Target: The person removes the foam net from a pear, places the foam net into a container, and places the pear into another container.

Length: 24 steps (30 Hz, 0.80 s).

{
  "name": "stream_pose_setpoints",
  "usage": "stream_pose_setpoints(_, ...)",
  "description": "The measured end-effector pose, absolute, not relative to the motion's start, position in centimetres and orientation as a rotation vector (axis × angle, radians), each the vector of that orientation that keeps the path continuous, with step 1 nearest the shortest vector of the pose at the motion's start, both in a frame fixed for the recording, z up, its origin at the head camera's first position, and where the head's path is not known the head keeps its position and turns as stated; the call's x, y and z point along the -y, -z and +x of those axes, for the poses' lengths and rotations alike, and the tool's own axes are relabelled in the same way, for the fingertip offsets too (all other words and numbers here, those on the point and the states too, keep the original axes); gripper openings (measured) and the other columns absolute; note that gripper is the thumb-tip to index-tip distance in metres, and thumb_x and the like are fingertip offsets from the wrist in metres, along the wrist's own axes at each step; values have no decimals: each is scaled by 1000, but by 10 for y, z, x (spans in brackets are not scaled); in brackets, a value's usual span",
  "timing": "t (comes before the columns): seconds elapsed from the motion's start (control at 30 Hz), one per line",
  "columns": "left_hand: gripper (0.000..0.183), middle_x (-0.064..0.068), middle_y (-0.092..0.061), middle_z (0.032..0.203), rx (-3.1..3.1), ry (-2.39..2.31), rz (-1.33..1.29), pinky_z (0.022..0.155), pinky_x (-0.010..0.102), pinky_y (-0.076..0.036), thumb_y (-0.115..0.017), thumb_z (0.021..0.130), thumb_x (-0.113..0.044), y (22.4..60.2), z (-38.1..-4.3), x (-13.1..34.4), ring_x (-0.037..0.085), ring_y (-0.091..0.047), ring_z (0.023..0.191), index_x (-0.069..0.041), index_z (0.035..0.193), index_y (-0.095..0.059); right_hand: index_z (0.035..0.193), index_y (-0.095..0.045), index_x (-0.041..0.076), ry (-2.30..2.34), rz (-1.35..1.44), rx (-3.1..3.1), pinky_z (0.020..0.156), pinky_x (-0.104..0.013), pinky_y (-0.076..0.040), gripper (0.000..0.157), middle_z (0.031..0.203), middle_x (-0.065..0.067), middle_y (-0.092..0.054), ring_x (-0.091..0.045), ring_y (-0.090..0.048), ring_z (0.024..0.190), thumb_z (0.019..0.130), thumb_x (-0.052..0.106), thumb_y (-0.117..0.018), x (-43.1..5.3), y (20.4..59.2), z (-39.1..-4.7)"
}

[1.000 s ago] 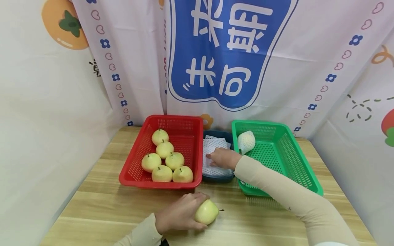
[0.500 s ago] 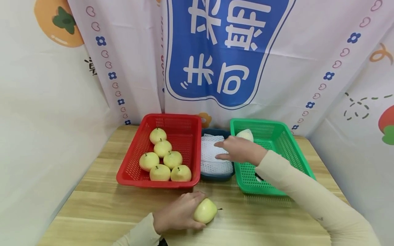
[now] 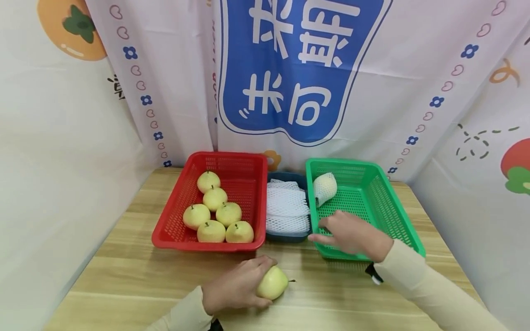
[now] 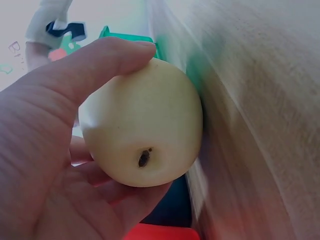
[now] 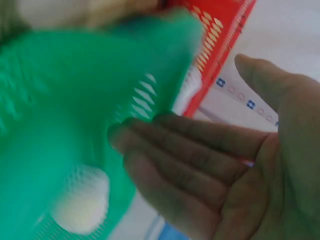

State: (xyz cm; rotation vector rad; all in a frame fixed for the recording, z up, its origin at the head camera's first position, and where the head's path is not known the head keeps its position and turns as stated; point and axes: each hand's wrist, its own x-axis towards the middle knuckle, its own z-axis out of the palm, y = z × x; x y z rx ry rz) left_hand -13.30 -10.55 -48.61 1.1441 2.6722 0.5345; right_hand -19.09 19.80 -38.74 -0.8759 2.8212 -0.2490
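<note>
On the table near the front, my left hand point(image 3: 237, 286) grips a yellow-green pear point(image 3: 272, 282), its stem pointing right. In the left wrist view the thumb lies over the pear point(image 4: 142, 115) and the fingers curl beneath it; the blossom end faces the camera. My right hand point(image 3: 352, 233) hovers at the near left corner of the green basket point(image 3: 395, 209) and holds nothing. Its fingers look extended in the right wrist view. A pear in a white foam net point(image 3: 325, 188) lies in the green basket's far left corner.
A red basket point(image 3: 163, 225) with several bare pears stands at the left. Between the baskets, a dark blue tray point(image 3: 290, 238) holds a stack of white foam nets point(image 3: 285, 207). A printed cloth point(image 3: 178, 92) hangs behind the wooden table point(image 3: 124, 271).
My right hand has left the foam nets and moved right and nearer, to the green basket's front corner, carrying nothing. My left hand keeps its hold on the pear.
</note>
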Motion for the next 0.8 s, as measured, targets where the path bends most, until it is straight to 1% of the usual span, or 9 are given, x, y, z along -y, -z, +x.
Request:
stream_pose_setpoints(0.1, 78, 2, -63, 134, -2674, -510, 1145, 98, 34, -58, -90, 81, -41, 484, -132, 105, 13, -63, 115, -7, 143, -56, 68, -57, 21, 277, -784, -2841, 62, -25, -44, 53, 57, 12, -34, -3, -41, 52, 103, 61, -56, -198, 406, -181)
stream_pose_setpoints(0.2, 77, 1, -64, 128, -2682, -479, 1147, 90, 30, -58, -90, 80, -41, 482, -133, 103, 10, -62, 107, -9, 141, -57, 62, -50, 20, 317, -721, -2873, 58, -25, -44, 59, 56, 10, -36, -5, -41, 50, 104, 62, -53, -197, 421, -173)
stream_pose_setpoints(0.3, 72, -2, -64, 118, -2707, -431, 1156, 78, 25, -55, -91, 77, -42, 479, -133, 102, 6, -58, 94, -12, 135, -59, 62, -46, 21, 381, -660, -2919, 52, -25, -40, 58, 56, 9, -36, -6, -39, 49, 107, 57, -52, -195, 433, -167)
stream_pose_setpoints(0.4, 69, -3, -64, 111, -2744, -361, 1170, 69, 22, -51, -91, 75, -42, 477, -133, 102, 4, -55, 85, -14, 130, -60, 62, -43, 21, 398, -640, -3014, 48, -25, -35, 55, 55, 9, -34, -7, -37, 48, 109, 47, -53, -192, 445, -162)
stream_pose_setpoints(0.47, 69, -3, -64, 110, -2765, -314, 1174, 67, 22, -51, -91, 74, -43, 475, -132, 102, 5, -56, 83, -13, 128, -61, 61, -39, 22, 332, -683, -3148, 44, -25, -31, 54, 54, 9, -30, -7, -34, 46, 108, 41, -56, -190, 456, -159)
stream_pose_setpoints(0.53, 69, -2, -65, 110, -2773, -264, 1166, 68, 23, -52, -91, 75, -44, 473, -131, 102, 6, -56, 84, -13, 128, -61, 59, -35, 23, 212, -766, -3323, 39, -25, -26, 54, 52, 9, -26, -7, -30, 43, 105, 37, -59, -189, 468, -157)
stream_pose_setpoints(0.63, 66, -2, -66, 109, -2791, -201, 1174, 69, 24, -53, -91, 74, -45, 469, -128, 102, 7, -57, 84, -14, 125, -62, 59, -30, 23, 26, -864, -3549, 35, -25, -21, 54, 49, 10, -21, -7, -26, 39, 101, 36, -61, -188, 484, -156)
stream_pose_setpoints(0.7, 64, -1, -67, 109, -2795, -177, 1182, 69, 24, -54, -91, 74, -44, 467, -126, 102, 7, -57, 85, -15, 123, -63, 59, -29, 23, -28, -906, -3614, 34, -25, -19, 53, 48, 10, -21, -7, -24, 37, 99, 36, -60, -189, 489, -157)
stream_pose_setpoints(0.8, 62, -2, -67, 107, -2791, -192, 1200, 66, 23, -52, -92, 73, -42, 459, -122, 105, 6, -57, 83, -16, 121, -63, 59, -30, 23, -41, -908, -3622, 34, -25, -20, 52, 49, 9, -22, -7, -24, 38, 100, 36, -60, -189, 491, -157)
